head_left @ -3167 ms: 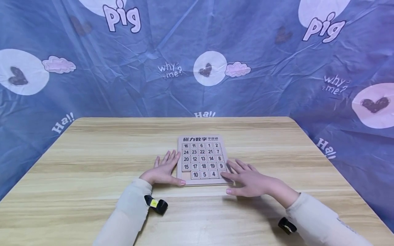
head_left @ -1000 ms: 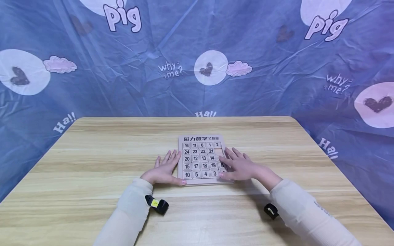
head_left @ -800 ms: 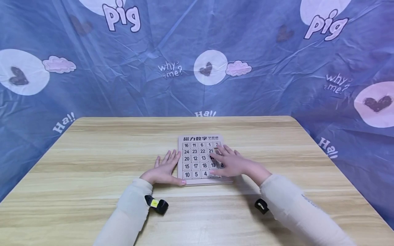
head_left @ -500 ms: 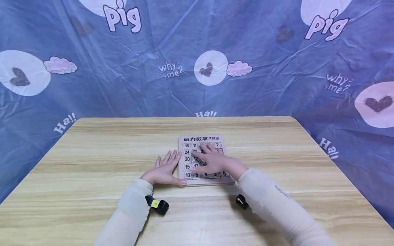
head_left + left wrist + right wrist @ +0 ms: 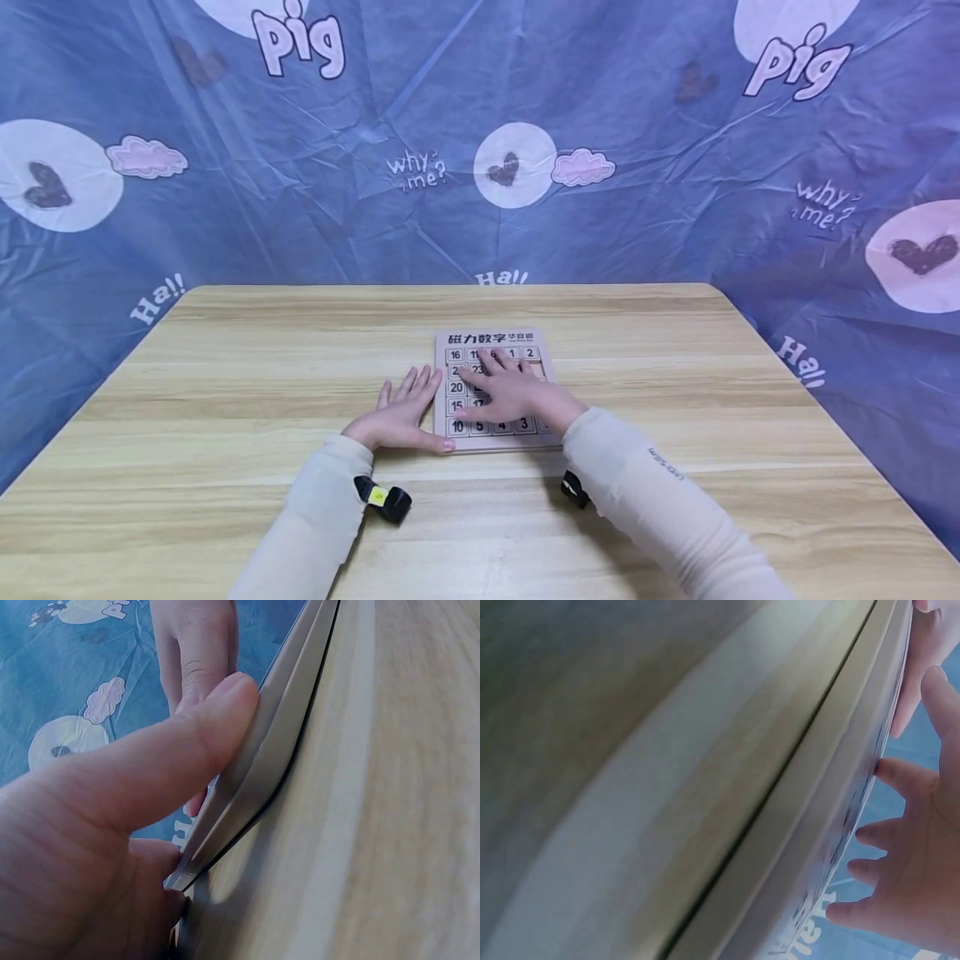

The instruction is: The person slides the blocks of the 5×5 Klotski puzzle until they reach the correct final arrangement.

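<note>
A flat number sliding puzzle point(image 5: 489, 338) lies on the table, with numbered square tiles in its pale frame. My left hand point(image 5: 397, 419) lies along its left side, fingers fairly straight. In the left wrist view, the left thumb point(image 5: 187, 742) rests on the frame's rim. Spread over the middle tiles, my right hand point(image 5: 504, 395) has its index fingertip at the left part of the second row. The right wrist view shows that fingertip point(image 5: 881, 766) touching the top face, other fingers apart from it. One vacant slot point(image 5: 537, 368) shows at the second row's right end. Several middle tiles are hidden.
The wood-grain table point(image 5: 247, 350) extends around the puzzle. A blue printed cloth point(image 5: 420, 83) hangs behind and beside it. Black wrist cameras point(image 5: 384, 498) sit under both pale sleeves point(image 5: 652, 492).
The bottom row has shifted left and right-column tiles have come down, so the vacant slot went from bottom left to the second row's right end. My right hand moved left across the puzzle.
</note>
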A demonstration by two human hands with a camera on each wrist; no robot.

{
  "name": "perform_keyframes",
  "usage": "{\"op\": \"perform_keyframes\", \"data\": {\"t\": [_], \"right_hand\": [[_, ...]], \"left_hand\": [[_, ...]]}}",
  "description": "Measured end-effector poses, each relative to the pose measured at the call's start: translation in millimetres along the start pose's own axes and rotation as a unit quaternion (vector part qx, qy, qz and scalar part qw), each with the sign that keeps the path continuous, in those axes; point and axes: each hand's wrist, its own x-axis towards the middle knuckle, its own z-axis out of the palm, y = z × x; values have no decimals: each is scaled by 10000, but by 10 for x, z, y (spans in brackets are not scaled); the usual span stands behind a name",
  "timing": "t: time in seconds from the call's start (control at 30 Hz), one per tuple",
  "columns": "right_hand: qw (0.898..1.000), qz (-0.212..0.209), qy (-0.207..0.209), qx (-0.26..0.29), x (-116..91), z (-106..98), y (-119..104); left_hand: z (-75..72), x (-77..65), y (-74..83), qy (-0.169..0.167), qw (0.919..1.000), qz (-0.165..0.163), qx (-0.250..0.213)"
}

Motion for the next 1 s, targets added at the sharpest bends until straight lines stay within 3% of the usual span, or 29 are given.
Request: {"op": "perform_keyframes", "data": {"t": [0.7,1.0], "right_hand": [[9999,77,108,-28,-117,29,191],[9955,-901,251,-166,-382,59,-5]], "left_hand": [[6,6,-8,18,10000,-59,-13],[0,5,-4,3,10000,3,-44]]}}
